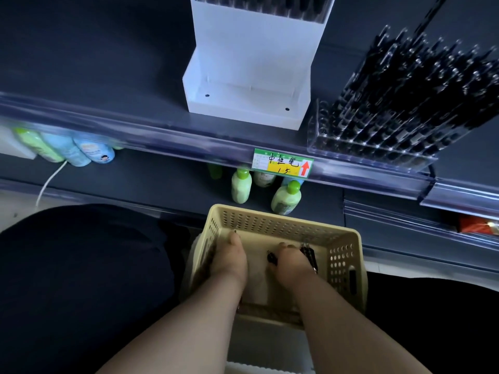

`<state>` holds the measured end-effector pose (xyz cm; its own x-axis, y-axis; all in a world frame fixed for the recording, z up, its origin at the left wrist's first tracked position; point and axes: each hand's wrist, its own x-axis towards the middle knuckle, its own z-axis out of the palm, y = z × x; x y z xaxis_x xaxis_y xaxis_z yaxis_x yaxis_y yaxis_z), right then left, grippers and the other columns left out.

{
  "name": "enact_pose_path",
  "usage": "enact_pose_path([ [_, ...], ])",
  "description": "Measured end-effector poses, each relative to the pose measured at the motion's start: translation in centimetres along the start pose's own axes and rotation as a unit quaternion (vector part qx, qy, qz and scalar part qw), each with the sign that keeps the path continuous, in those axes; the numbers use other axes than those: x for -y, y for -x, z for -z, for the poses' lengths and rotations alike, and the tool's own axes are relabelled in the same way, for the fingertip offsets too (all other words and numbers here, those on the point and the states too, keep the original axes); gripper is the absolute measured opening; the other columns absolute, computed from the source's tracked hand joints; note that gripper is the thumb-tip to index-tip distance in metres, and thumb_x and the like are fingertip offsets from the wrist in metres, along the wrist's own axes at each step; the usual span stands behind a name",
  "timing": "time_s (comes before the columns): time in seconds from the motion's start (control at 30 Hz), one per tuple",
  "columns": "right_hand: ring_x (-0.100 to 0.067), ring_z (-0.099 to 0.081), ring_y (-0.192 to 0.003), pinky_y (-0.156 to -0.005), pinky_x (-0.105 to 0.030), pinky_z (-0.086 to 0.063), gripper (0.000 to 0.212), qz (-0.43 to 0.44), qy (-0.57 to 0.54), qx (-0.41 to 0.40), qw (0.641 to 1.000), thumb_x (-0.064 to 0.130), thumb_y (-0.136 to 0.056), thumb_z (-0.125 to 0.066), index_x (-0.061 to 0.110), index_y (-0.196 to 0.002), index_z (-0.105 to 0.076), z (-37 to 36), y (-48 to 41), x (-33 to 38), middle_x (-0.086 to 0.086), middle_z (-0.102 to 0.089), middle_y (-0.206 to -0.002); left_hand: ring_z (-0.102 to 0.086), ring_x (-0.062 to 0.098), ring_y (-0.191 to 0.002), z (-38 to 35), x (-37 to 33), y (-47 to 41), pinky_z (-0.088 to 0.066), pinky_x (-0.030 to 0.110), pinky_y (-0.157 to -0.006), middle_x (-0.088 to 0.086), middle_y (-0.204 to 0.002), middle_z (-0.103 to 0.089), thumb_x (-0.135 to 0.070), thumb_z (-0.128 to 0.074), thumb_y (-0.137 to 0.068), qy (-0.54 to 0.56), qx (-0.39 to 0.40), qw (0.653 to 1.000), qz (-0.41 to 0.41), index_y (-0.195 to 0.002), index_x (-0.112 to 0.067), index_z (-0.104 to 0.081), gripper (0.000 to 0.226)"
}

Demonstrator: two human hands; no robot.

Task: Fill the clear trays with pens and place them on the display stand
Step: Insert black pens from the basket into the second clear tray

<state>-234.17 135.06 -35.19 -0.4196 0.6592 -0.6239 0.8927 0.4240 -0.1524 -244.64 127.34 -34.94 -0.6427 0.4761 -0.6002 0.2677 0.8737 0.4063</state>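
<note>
Grip, head view: right hand (pixel 290 261) curled closed around a small bunch of black pens (pixel 308 255), whose ends stick out on both sides of the fist. Left hand (pixel 229 256) lies palm-down beside it; its fingers point away and are mostly hidden, so I cannot tell whether they hold anything.

Item 1: basket (pixel 343 255), beige, perforated walls, low in the centre of the frame. Both hands are inside it, over a white sheet (pixel 256 271) on its floor.

Item 2: clear tray (pixel 364 155), on the dark shelf (pixel 108 63) at right, its front wall at the shelf edge. It is packed with racked pens (pixel 399 87), black, leaning up and to the right (somewhat blurred).

Item 3: display stand (pixel 248 76), white and stepped, on the same shelf, just left of the clear tray and apart from it. Upper-tier pens (pixel 259 4) show dark at the top edge of the frame.

Item 4: price label (pixel 282 164), green and yellow with a red arrow, clipped to the shelf's front strip below the gap between stand and tray.

Item 5: green-capped bottles (pixel 240 188), upright on the lower shelf behind the basket.

Item 6: pale bottles (pixel 67 149), lower shelf, far left; a white cable (pixel 51 179) runs down beneath them.
</note>
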Motion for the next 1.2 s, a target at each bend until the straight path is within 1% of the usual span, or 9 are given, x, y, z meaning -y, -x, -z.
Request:
enact_pose_path([
  [0.17, -0.029, -0.055, -0.110, -0.088, -0.031, -0.044, 0.039, 0.017, -0.031, -0.023, 0.999, 0.030, -0.090, -0.050, 0.009, -0.122, -0.044, 0.8, 1.7, 0.4, -0.013, -0.057, -0.120, -0.055, 0.031, -0.107, 0.7, -0.7, 1.5, -0.043, 0.033, -0.089, 0.014, -0.120, -0.056, -0.011, -0.042, -0.094, 0.010, -0.005, 1.000, -0.030, -0.121, -0.013, -0.041, 0.027],
  [0.23, -0.030, -0.057, -0.104, -0.084, -0.033, -0.046, 0.035, 0.033, -0.081, -0.041, 0.995, 0.024, -0.088, -0.052, 0.013, -0.119, -0.040, 1.8, 2.8, 0.6, -0.013, -0.059, -0.115, -0.058, 0.028, -0.101, 1.4, -1.0, 2.2, -0.048, 0.034, -0.087, 0.009, -0.113, -0.059, -0.010, -0.056, -0.084, 0.007, -0.004, 0.998, -0.065, -0.116, -0.017, -0.038, 0.037],
  [0.37, -0.030, -0.062, -0.092, -0.078, -0.037, -0.052, 0.038, 0.079, -0.179, -0.144, 0.970, 0.016, -0.085, -0.050, 0.019, -0.122, -0.043, 5.1, 5.7, 1.3, -0.012, -0.062, -0.107, -0.061, 0.030, -0.095, 3.7, -3.0, 4.2, -0.045, 0.029, -0.071, 0.007, -0.104, -0.064, -0.016, -0.059, -0.082, 0.056, -0.021, 0.992, -0.109, -0.119, -0.024, -0.041, 0.043],
  [0.53, -0.012, -0.059, -0.073, -0.061, -0.016, -0.041, 0.029, 0.151, -0.282, -0.271, 0.908, 0.012, -0.088, -0.050, 0.021, -0.115, -0.049, 9.5, 9.5, 1.7, 0.001, -0.063, -0.091, -0.059, 0.025, -0.093, 7.1, -5.3, 7.9, -0.035, 0.025, -0.067, 0.003, -0.102, -0.064, -0.021, -0.056, -0.087, 0.158, -0.077, 0.963, -0.203, -0.126, -0.020, -0.044, 0.041],
  [0.67, 0.010, -0.057, -0.067, -0.056, 0.001, -0.037, 0.028, 0.196, -0.340, -0.304, 0.868, 0.010, -0.088, -0.053, 0.032, -0.103, -0.047, 10.6, 12.5, 1.6, 0.017, -0.058, -0.084, -0.059, 0.015, -0.098, 8.8, -5.8, 10.6, -0.028, 0.012, -0.062, -0.006, -0.108, -0.065, -0.031, -0.053, -0.092, 0.167, -0.119, 0.940, -0.272, -0.128, -0.028, -0.045, 0.037],
  [0.73, 0.019, -0.055, -0.075, -0.060, 0.003, -0.037, 0.036, 0.220, -0.354, -0.321, 0.851, 0.009, -0.087, -0.056, 0.041, -0.094, -0.044, 10.6, 13.6, 1.7, 0.021, -0.059, -0.086, -0.061, 0.017, -0.094, 9.4, -6.0, 11.6, -0.031, 0.013, -0.062, -0.004, -0.102, -0.066, -0.029, -0.053, -0.092, 0.191, -0.127, 0.923, -0.311, -0.120, -0.024, -0.052, 0.028],
  [0.87, 0.010, -0.060, -0.080, -0.065, -0.003, -0.044, 0.040, 0.247, -0.377, -0.355, 0.819, 0.006, -0.084, -0.059, 0.045, -0.090, -0.047, 11.7, 14.5, 2.0, 0.021, -0.064, -0.084, -0.061, 0.011, -0.094, 10.9, -7.3, 12.2, -0.047, 0.023, -0.082, -0.006, -0.099, -0.067, -0.024, -0.059, -0.090, 0.220, -0.152, 0.894, -0.360, -0.111, -0.021, -0.060, 0.022],
  [1.0, 0.003, -0.063, -0.083, -0.074, -0.021, -0.052, 0.032, 0.274, -0.381, -0.389, 0.793, 0.012, -0.085, -0.059, 0.041, -0.091, -0.047, 14.2, 14.8, 2.3, 0.019, -0.065, -0.088, -0.057, -0.009, -0.081, 13.1, -9.2, 12.3, -0.039, -0.001, -0.070, -0.017, -0.087, -0.065, -0.023, -0.063, -0.087, 0.233, -0.177, 0.862, -0.415, -0.103, -0.025, -0.063, 0.016],
  [1.2, 0.004, -0.063, -0.076, -0.066, -0.010, -0.050, 0.027, 0.329, -0.388, -0.452, 0.732, 0.015, -0.086, -0.060, 0.040, -0.089, -0.048, 21.5, 15.1, 2.0, 0.022, -0.064, -0.085, -0.061, 0.001, -0.093, 16.5, -13.8, 11.9, -0.048, 0.014, -0.081, -0.012, -0.098, -0.067, -0.024, -0.065, -0.085, 0.250, -0.205, 0.814, -0.482, -0.105, -0.026, -0.065, 0.020],
])
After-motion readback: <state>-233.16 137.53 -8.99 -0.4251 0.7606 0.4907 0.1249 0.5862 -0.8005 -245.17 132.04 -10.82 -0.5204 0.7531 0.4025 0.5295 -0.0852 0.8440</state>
